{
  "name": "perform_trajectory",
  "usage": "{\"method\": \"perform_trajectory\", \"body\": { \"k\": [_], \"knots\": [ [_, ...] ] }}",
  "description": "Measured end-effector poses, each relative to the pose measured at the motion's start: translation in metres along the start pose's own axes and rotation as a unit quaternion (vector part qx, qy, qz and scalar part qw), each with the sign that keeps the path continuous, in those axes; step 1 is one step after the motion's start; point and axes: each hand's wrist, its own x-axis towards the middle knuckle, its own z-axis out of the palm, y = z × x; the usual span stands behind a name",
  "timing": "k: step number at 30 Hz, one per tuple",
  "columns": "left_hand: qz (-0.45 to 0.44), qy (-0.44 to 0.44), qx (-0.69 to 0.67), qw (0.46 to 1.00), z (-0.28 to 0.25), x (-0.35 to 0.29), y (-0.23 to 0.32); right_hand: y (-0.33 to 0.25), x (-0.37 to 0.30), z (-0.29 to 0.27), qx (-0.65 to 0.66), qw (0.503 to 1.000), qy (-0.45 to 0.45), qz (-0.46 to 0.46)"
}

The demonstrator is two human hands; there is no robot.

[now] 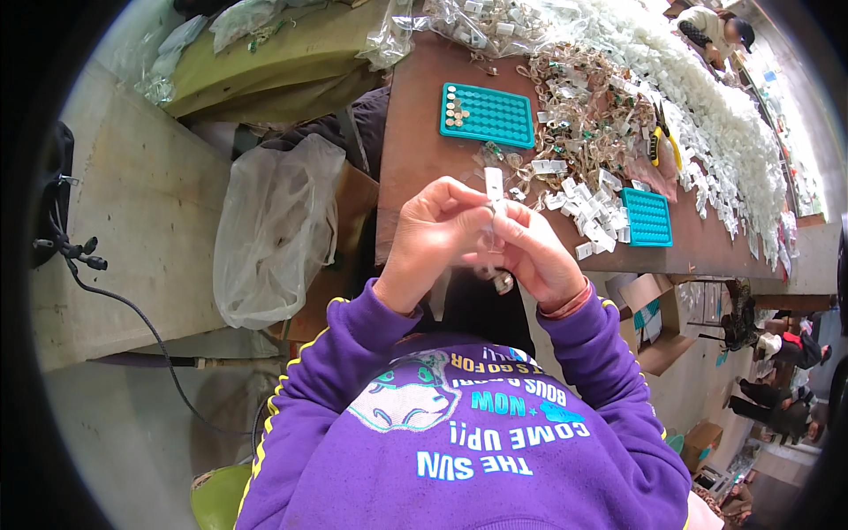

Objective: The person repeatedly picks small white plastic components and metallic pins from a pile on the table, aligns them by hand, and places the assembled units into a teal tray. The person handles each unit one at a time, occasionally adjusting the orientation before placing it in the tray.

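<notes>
Above the table's near edge, my left hand [428, 237] and my right hand [541, 256] meet fingertip to fingertip. Both pinch the lower end of a small white plastic piece [494, 180], which stands upright between them. Under the right fingers hangs a small shiny round part [503, 283]; how it joins the white piece is hidden. Just beyond the hands, similar white plastic pieces [594, 212] lie in a loose pile. A teal tray [517, 134] with rows of hollows holds several small round metallic parts [455, 110] at its left end.
Tangled clear cords with small parts [579, 106] cover the brown table [415, 132]. Beyond them spreads a long heap of white pieces [715, 141]. Yellow-handled pliers [655, 146] and a second teal tray [647, 218] lie right. A clear plastic bag [278, 230] hangs left. Another person [711, 31] sits far right.
</notes>
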Motion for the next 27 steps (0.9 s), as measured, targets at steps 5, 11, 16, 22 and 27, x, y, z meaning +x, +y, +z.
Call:
{"method": "perform_trajectory", "body": {
  "k": [5,11,16,22,27],
  "knots": [
    [0.075,0.101,0.050,0.991,0.008,0.000,-0.002,-0.005,-0.011,0.000,-0.262,0.956,0.053,-0.118],
    [0.148,0.136,0.184,0.962,0.014,-0.003,-0.007,0.015,-0.006,0.011,-0.299,0.907,0.142,-0.260],
    [0.202,0.137,0.267,0.932,0.008,-0.003,-0.009,0.013,-0.007,0.014,-0.423,0.845,0.143,-0.294],
    [0.110,0.145,0.060,0.981,0.010,-0.002,-0.009,0.008,-0.007,0.018,-0.235,0.950,0.091,-0.182],
    [-0.026,0.148,-0.174,0.973,0.016,-0.003,-0.012,0.018,0.001,0.019,-0.161,0.969,0.080,-0.172]
  ]
}}
